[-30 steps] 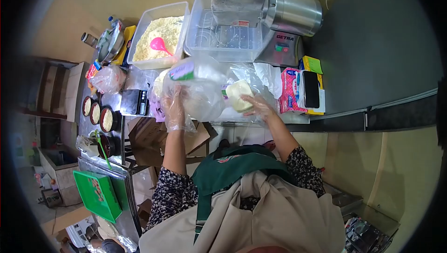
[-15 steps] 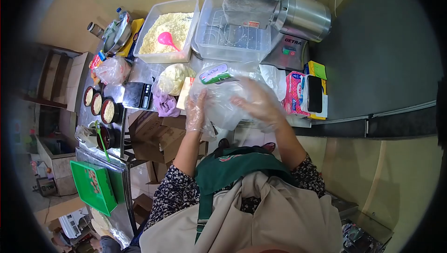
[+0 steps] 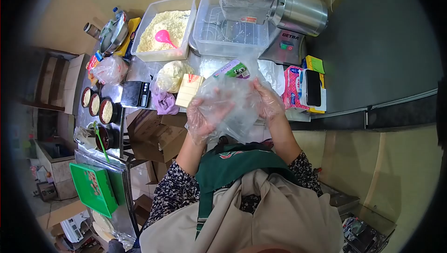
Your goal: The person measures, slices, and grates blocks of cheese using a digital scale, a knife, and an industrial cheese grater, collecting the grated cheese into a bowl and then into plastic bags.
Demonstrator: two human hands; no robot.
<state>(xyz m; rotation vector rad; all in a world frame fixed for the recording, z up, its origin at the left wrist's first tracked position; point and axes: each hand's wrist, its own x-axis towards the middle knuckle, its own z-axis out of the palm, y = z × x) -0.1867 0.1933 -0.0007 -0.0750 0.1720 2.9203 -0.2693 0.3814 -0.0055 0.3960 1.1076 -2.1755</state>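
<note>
Between my hands hangs a crumpled clear plastic bag (image 3: pixel 230 97) with a printed green and purple label (image 3: pixel 236 69) at its far end. My left hand (image 3: pixel 201 117), in a thin clear glove, grips the bag's left side, its fingers partly veiled by the plastic. On the right side, my right hand (image 3: pixel 268 100), gloved the same way, pinches the bag between thumb and fingers. A pale yellow block (image 3: pixel 189 91), probably cheese, lies on the table just beyond my left hand. Beside it sit a bag of pale shreds (image 3: pixel 170 77) and a purple plastic bag (image 3: pixel 165 103).
At the back stand a tub of grated cheese (image 3: pixel 163 24) with a pink scoop (image 3: pixel 164 37), a clear tub (image 3: pixel 205 41) and a steel grating machine (image 3: pixel 298 13). A scale (image 3: pixel 133 94) and several brown bowls (image 3: pixel 107 111) are left; a phone (image 3: pixel 313 87) lies right.
The bag has come nearer my body and its label has turned. My right hand has shifted to the bag's right edge, from lying across it. More of the pale block shows.
</note>
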